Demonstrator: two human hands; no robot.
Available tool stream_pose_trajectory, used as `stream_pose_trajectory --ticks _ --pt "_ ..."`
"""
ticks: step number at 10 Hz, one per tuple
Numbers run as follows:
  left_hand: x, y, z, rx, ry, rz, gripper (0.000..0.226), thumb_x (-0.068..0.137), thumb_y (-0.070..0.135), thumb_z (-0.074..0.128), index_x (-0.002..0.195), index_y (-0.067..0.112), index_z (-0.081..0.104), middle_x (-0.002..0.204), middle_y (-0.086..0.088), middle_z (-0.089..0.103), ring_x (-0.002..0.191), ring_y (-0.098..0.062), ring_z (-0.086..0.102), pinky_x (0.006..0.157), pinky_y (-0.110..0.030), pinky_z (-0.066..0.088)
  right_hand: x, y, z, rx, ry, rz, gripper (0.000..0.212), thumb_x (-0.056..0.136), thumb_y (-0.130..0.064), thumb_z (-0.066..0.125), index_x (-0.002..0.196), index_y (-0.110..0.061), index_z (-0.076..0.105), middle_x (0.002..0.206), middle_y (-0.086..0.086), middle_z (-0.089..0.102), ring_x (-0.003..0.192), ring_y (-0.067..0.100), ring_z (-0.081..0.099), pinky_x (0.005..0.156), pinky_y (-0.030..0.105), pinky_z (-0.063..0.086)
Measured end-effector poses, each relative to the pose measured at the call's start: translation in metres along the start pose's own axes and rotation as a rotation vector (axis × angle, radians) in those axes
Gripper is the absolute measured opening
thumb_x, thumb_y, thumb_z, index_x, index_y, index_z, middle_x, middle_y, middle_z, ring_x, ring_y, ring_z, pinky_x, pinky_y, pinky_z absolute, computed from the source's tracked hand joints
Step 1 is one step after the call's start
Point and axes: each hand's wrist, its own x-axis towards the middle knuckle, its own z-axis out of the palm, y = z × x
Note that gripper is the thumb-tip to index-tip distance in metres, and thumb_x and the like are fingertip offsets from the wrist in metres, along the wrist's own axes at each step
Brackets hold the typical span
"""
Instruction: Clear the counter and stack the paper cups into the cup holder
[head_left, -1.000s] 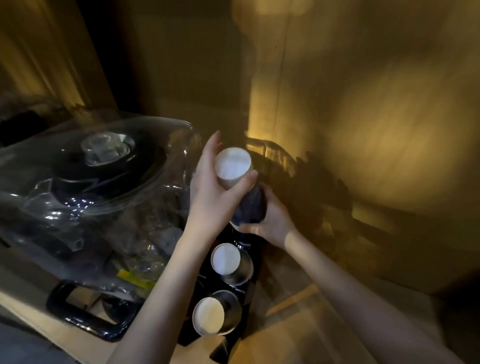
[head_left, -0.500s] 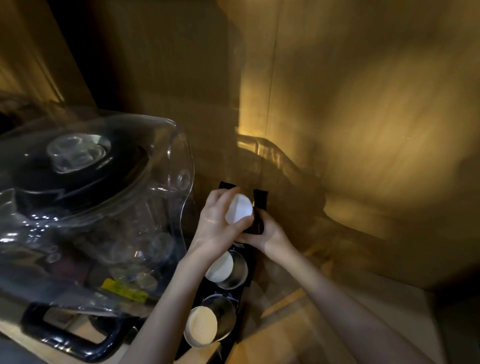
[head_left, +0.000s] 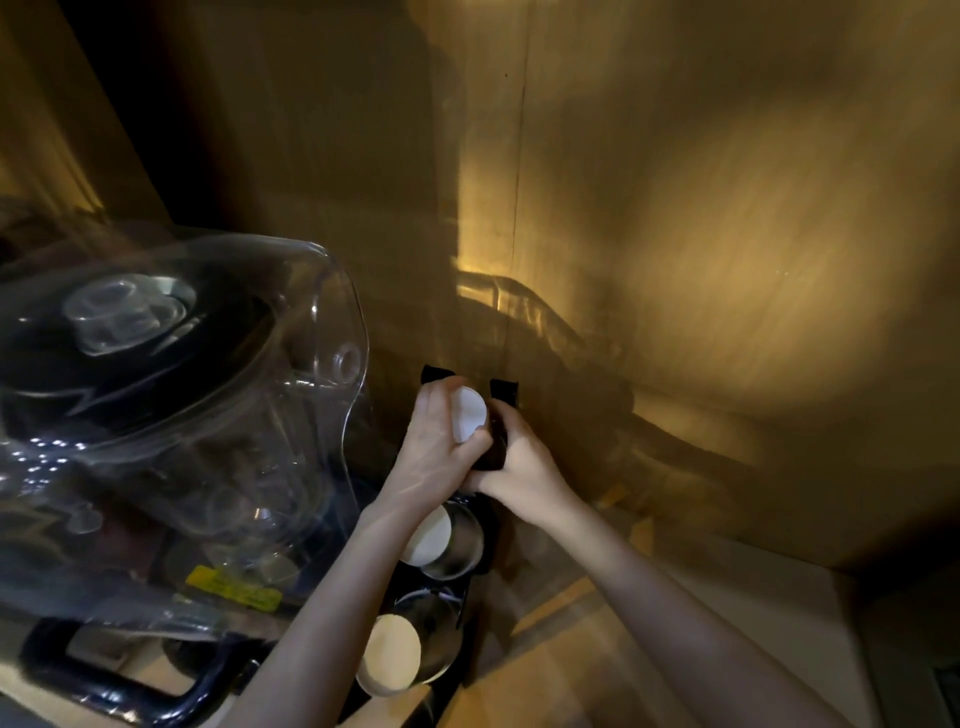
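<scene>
A dark paper cup stack with a white bottom (head_left: 468, 422) sits low at the far slot of the black cup holder (head_left: 503, 391). My left hand (head_left: 434, 449) wraps the stack's top from the left. From the right, my right hand (head_left: 522, 462) grips its dark side. Two nearer slots of the holder carry cup stacks with pale ends, one in the middle (head_left: 429, 538) and one at the front (head_left: 390, 656), each beside a shiny metal ring.
A large clear plastic container (head_left: 171, 395) with a black lid inside fills the left side, close to my left forearm. A black handle (head_left: 130, 691) lies below it. Wooden wall panels (head_left: 727, 260) rise behind; wooden counter (head_left: 571, 665) shows at lower right.
Both hands have moved the cup stack down from above the holder into its far slot; over the last half second it sank a little lower.
</scene>
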Motion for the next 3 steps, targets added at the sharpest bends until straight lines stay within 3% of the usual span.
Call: stream_pose_trajectory --ticks 1,2,3 --pt "0.001 -0.001 0.000 0.033 -0.033 -0.024 0.064 0.083 0.033 0.047 0.139 0.010 0.025 0.143 -0.012 0.030 0.127 -0.018 0.034 0.095 -0.022 0.025 -0.004 -0.006 -0.007 0.015 -0.058 0.049 0.094 0.064 -0.019 0.080 0.142 -0.019 0.027 0.133 -0.004 0.047 0.124 0.017 0.045 0.099 0.032 0.042" --pt "0.005 0.002 -0.001 0.102 -0.085 -0.076 0.067 0.086 0.035 0.048 0.142 0.011 0.021 0.148 -0.013 0.024 0.135 -0.026 0.028 0.104 -0.030 0.027 -0.018 -0.016 -0.023 0.044 -0.017 0.061 0.078 0.072 -0.015 0.075 0.138 -0.016 0.034 0.123 -0.001 0.049 0.112 0.013 0.047 0.089 0.024 0.038" --pt "0.011 0.011 -0.009 0.288 -0.128 -0.077 0.068 0.085 0.034 0.056 0.141 0.009 0.027 0.146 -0.018 0.030 0.136 -0.032 0.027 0.110 -0.039 0.027 -0.033 -0.032 -0.049 0.195 0.150 -0.028 0.048 0.078 -0.012 0.069 0.122 -0.014 0.052 0.115 0.008 0.062 0.099 0.014 0.059 0.084 0.024 0.045"
